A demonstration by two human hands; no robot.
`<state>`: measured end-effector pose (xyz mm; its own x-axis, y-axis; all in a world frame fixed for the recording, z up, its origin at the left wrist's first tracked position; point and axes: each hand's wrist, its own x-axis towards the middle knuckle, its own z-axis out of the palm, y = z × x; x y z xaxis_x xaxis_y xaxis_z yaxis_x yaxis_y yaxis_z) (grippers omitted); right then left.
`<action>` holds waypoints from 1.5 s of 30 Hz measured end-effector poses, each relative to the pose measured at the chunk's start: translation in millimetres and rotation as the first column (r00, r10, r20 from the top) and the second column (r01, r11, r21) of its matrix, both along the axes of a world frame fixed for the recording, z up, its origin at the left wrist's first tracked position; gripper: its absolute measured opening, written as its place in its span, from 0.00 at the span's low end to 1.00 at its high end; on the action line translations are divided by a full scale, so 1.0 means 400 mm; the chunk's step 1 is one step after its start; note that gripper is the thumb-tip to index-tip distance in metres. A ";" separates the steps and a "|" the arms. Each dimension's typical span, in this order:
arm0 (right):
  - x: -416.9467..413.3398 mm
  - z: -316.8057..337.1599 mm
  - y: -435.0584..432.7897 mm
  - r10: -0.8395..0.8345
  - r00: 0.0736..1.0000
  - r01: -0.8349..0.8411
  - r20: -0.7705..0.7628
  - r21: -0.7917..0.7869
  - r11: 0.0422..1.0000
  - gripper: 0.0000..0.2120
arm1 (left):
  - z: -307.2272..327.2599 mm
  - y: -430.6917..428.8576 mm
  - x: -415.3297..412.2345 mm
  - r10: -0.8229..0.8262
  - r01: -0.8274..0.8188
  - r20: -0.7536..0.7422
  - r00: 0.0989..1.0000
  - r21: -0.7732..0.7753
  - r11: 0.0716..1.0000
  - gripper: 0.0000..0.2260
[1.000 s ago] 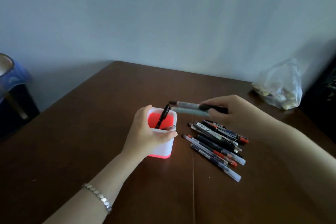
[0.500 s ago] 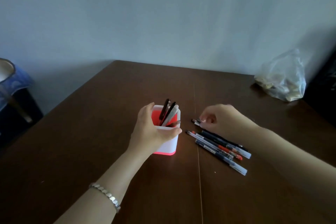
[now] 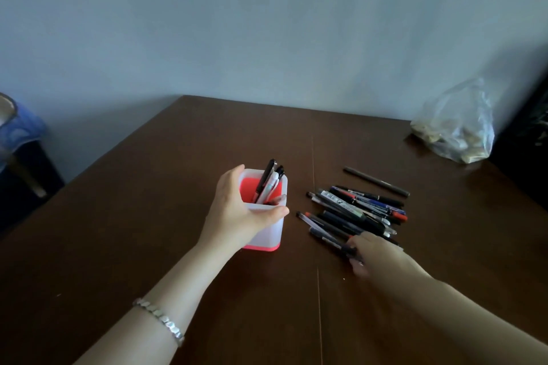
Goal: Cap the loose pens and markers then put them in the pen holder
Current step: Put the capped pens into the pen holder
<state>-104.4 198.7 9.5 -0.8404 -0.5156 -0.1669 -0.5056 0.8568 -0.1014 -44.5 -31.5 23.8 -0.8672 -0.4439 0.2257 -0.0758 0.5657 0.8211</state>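
The pen holder (image 3: 268,231) is gripped by the left hand (image 3: 237,216). A light, stiff, probably slick pen (image 3: 327,238) is pinched at its end by the right hand (image 3: 376,252); mid-barrel, just beyond the fingertips, is judged steadier.

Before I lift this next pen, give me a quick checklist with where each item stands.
1. Holder steady: ok. The left hand grips the pen holder, which stands upright on the table.
2. Room in the holder: ok. Only a few stored pens stand in it, and its pink inside shows.
3. Grip: ok. The right hand pinches the nearest pen of the pile.
4. That pen capped: cannot tell, the hand hides one end and the picture is blurred.
5. Path to the holder: ok, only bare table lies between.
6. Strays: not ok. A lone dark pen lies behind the pile.
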 end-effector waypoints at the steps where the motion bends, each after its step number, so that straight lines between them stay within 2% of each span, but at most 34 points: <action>1: 0.003 -0.006 -0.005 0.001 1.000 -0.001 -0.008 0.024 1.000 0.17 | 0.000 0.000 0.000 0.001 -0.001 -0.002 1.000 -0.006 1.000 0.41; 5: 0.009 -0.029 -0.002 -0.054 0.998 0.054 -0.015 0.031 0.998 0.14 | 0.000 0.000 0.001 0.001 -0.001 -0.012 1.000 -0.004 1.000 0.40; 9: 0.009 0.061 0.024 -0.149 0.971 0.194 0.186 -0.248 0.949 0.03 | -0.005 -0.005 0.000 -0.008 0.008 0.002 1.000 -0.006 1.000 0.41; 10: 0.011 0.104 0.027 -0.153 0.969 0.208 0.193 -0.306 0.929 0.03 | -0.006 -0.005 -0.001 -0.010 0.010 0.000 1.000 -0.002 1.000 0.41; 12: 0.014 0.194 0.024 -0.125 0.984 0.166 0.126 -0.398 0.902 0.06 | -0.004 -0.004 -0.002 -0.006 0.006 0.002 1.000 0.001 1.000 0.41; 14: 0.020 0.278 0.002 -0.036 0.999 0.047 0.034 -0.444 0.895 0.08 | 0.000 -0.002 -0.001 -0.002 0.002 0.016 1.000 0.004 1.000 0.42; 17: 0.013 0.364 -0.067 0.135 0.991 -0.126 -0.001 -0.364 0.923 0.10 | 0.003 0.000 0.002 0.001 -0.001 0.015 1.000 -0.007 1.000 0.41; 20: -0.015 0.389 -0.168 0.265 0.960 -0.260 0.092 -0.065 0.964 0.11 | -0.001 0.002 0.006 0.001 -0.002 -0.008 1.000 -0.028 1.000 0.39; 22: -0.034 0.373 -0.239 0.238 0.949 -0.259 0.205 0.084 0.962 0.12 | -0.004 0.003 0.006 0.002 -0.002 -0.030 1.000 -0.019 1.000 0.39; 24: -0.042 0.355 -0.296 0.213 0.945 -0.259 0.246 0.170 0.951 0.13 | -0.004 0.005 0.006 0.009 -0.009 -0.030 1.000 0.007 1.000 0.41; 26: -0.043 0.353 -0.332 0.264 0.952 -0.285 0.155 0.131 0.950 0.10 | -0.002 0.005 0.006 0.020 -0.020 -0.014 1.000 -0.006 1.000 0.41; 29: -0.042 0.332 -0.355 0.292 0.956 -0.293 -0.019 -0.072 0.953 0.11 | -0.001 0.000 0.000 0.020 -0.020 0.012 1.000 -0.031 0.999 0.42; 33: -0.025 0.264 -0.350 0.328 0.944 -0.330 -0.039 -0.098 0.939 0.15 | 0.002 0.001 -0.004 0.051 -0.050 0.031 0.998 -0.052 0.997 0.42; 37: -0.054 0.276 -0.228 0.198 0.964 -0.251 -0.175 -0.372 0.894 0.16 | 0.010 0.001 -0.003 0.036 -0.034 0.065 0.997 -0.034 0.999 0.44; 38: -0.065 0.274 -0.183 0.149 0.972 -0.211 -0.182 -0.399 0.892 0.16 | 0.012 0.001 -0.002 0.028 -0.027 0.065 0.997 -0.022 0.999 0.44; 40: -0.079 0.246 -0.091 0.048 0.993 -0.078 -0.104 -0.308 0.948 0.13 | 0.011 0.003 -0.001 0.016 -0.016 0.052 0.999 0.004 1.000 0.45; 42: -0.072 0.181 -0.025 -0.049 0.999 0.046 -0.018 -0.115 0.992 0.12 | 0.010 0.005 0.001 0.016 -0.017 0.037 0.999 0.017 1.000 0.45; 45: -0.038 0.077 0.022 -0.100 0.995 0.101 -0.015 0.062 0.993 0.16 | 0.008 0.009 0.002 0.027 -0.027 0.020 0.999 0.017 0.999 0.43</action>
